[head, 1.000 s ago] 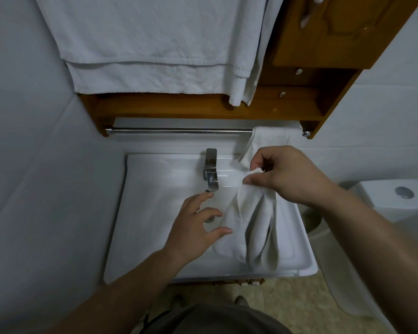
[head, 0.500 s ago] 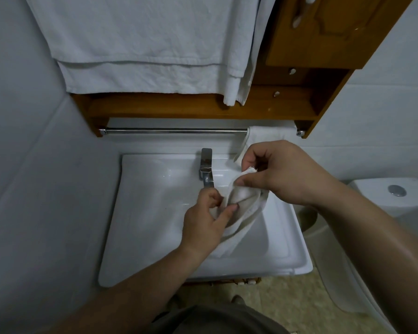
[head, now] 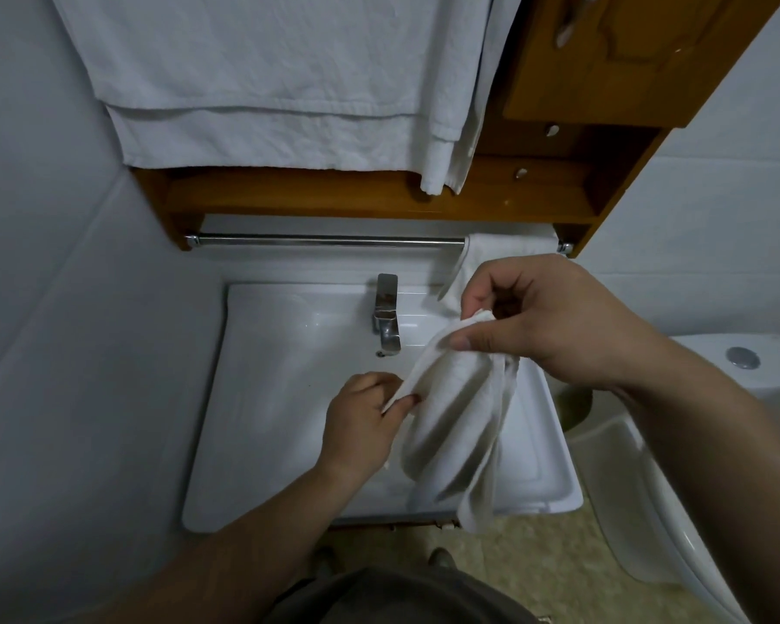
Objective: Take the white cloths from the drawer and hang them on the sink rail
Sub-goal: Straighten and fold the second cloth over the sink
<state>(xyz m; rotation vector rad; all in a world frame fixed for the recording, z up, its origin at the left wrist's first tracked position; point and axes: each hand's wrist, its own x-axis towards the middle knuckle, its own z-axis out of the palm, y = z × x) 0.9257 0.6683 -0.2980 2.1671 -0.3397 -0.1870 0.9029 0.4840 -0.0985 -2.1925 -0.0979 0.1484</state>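
Note:
A white cloth (head: pixel 458 425) hangs in folds over the white sink (head: pixel 289 398). My right hand (head: pixel 555 322) pinches its top corner between thumb and fingers. My left hand (head: pixel 361 421) pinches the cloth's left edge lower down. The chrome sink rail (head: pixel 325 240) runs under the wooden shelf, behind the tap. Another white cloth (head: pixel 505 249) hangs over the rail's right end, partly hidden behind my right hand. The drawer is not clearly in view.
A chrome tap (head: pixel 387 315) stands at the back of the sink. Large white towels (head: pixel 266 83) hang above the wooden shelf (head: pixel 356 195), beside a wooden cabinet (head: pixel 604 60). A white toilet (head: pixel 694 443) stands to the right. White walls close in on the left.
My left hand reached in and took the cloth's edge. Both hands have since pulled apart, spreading the cloth, which hangs longer over the sink's front.

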